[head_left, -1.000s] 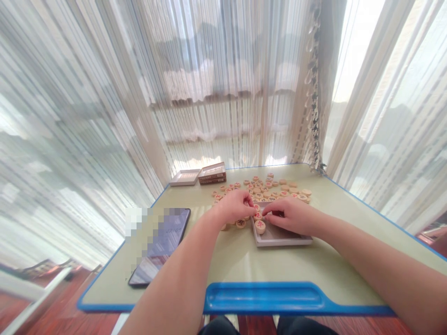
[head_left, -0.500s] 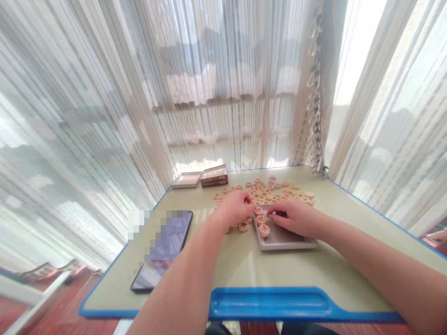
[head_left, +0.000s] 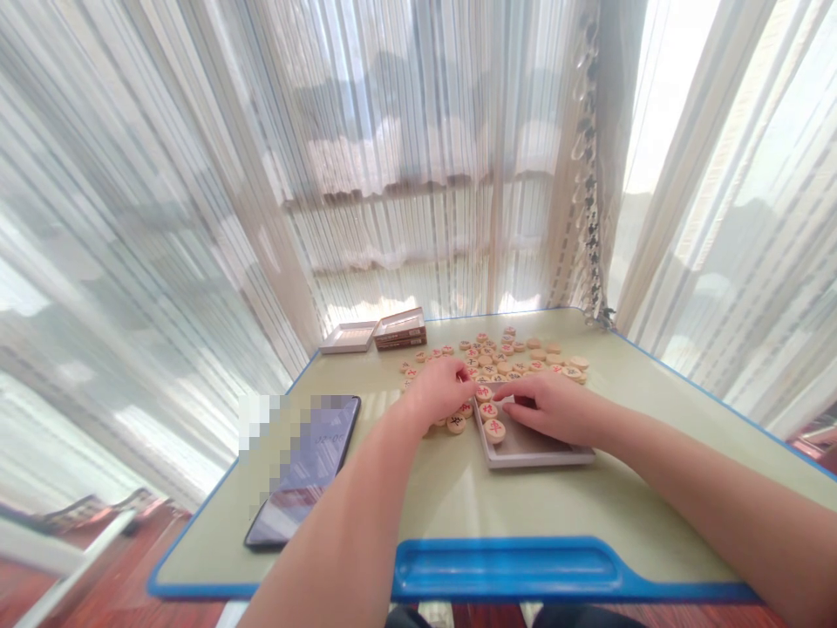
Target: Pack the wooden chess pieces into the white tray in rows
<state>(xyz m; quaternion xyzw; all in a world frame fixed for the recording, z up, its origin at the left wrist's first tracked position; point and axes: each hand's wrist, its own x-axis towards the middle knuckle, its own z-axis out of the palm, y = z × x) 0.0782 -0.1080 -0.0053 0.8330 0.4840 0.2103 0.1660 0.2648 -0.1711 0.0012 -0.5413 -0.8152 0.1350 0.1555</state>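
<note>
Three round wooden pieces with red characters stand in a line inside the shallow box [head_left: 540, 461], along its left wall. The far piece [head_left: 483, 394] is just beside the fingertips of my left hand [head_left: 439, 389]; the middle piece [head_left: 487, 410] and the near piece [head_left: 495, 432] come down from there towards me, the near one farthest from those fingers. My right hand [head_left: 553, 406] reaches over the box from the other side, its thumb and index finger a little apart, pointing at the far and middle pieces, with nothing seen between them.

The fingers of my left hand are curled by the box's far left corner. I cannot tell whether they are closed on a piece, as my own knuckles hide their tips. That hand also covers part of the loose pieces [head_left: 486, 360] spread beyond and beside my fingers; many of their characters are too small to read. My right hand hides the box's far right part.

Beyond my left fingers, at the far left of the worktop [head_left: 458, 501], lie an open box [head_left: 348, 337] and a stack of boxes [head_left: 400, 338]. A phone [head_left: 322, 449] lies left of my left forearm, partly blurred by blocks. Nearer me than all the fingers is a blue trough [head_left: 506, 565].
</note>
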